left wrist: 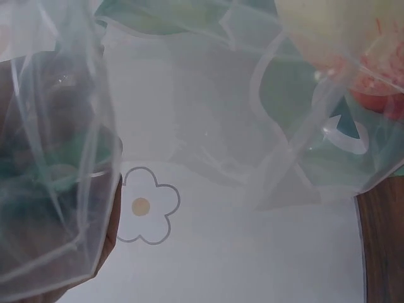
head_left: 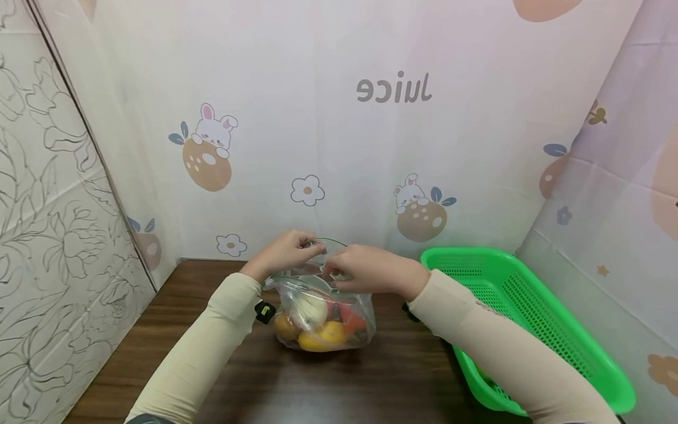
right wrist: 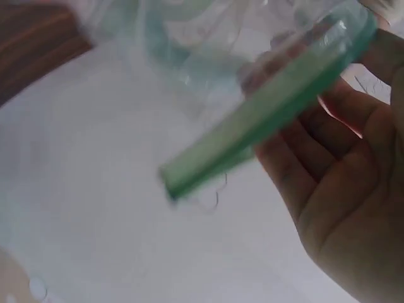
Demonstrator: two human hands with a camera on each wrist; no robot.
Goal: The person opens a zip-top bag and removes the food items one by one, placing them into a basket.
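Observation:
A clear zip bag [head_left: 365,321] with a green zip edge stands on the brown table, its mouth spread apart. Through the plastic show a cream round piece [head_left: 309,309], yellow pieces [head_left: 323,337], a red piece [head_left: 352,318] and an orange-brown one [head_left: 286,325], like fruit or vegetables. My left hand [head_left: 286,253] grips the rim at the left of the mouth; plastic covers much of it in the left wrist view. At the right of the mouth, my right hand [head_left: 371,270] holds the rim with bent fingers. In the right wrist view the green zip edge [right wrist: 252,126] crosses that hand's fingers.
A green perforated basket [head_left: 508,277] stands to the right, partly under my right forearm. Something yellow-green [head_left: 483,375] shows inside its near end. Behind the brown table [head_left: 318,388] hangs a printed curtain [head_left: 339,147], and patterned panels close off both sides.

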